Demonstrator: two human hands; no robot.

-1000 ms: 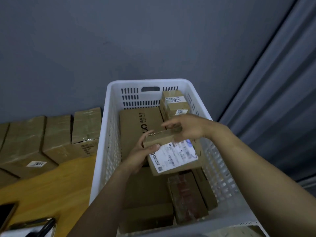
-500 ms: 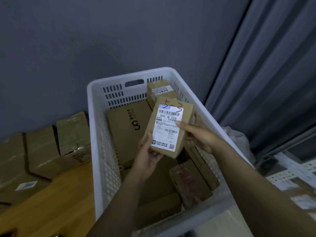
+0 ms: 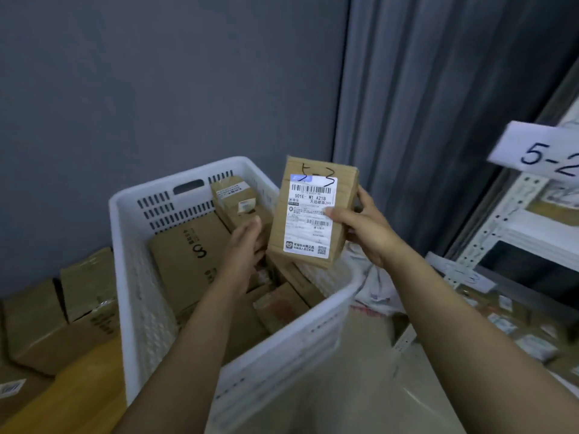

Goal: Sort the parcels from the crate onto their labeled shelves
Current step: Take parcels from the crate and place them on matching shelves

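The right hand (image 3: 366, 233) grips the small parcel (image 3: 311, 211), with its thumb on the white label (image 3: 308, 230), up above the white crate (image 3: 131, 277). The left hand (image 3: 246, 245) is loose beside the parcel and holds nothing. "5-3" is written on top. The shelf sign (image 3: 539, 151) nearby says 5-2, so I think it is best to hold tight and find the 5-3 shelf.

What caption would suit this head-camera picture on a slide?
Right hand holds up a parcel marked 5-3 above the white crate, left hand open beside it.
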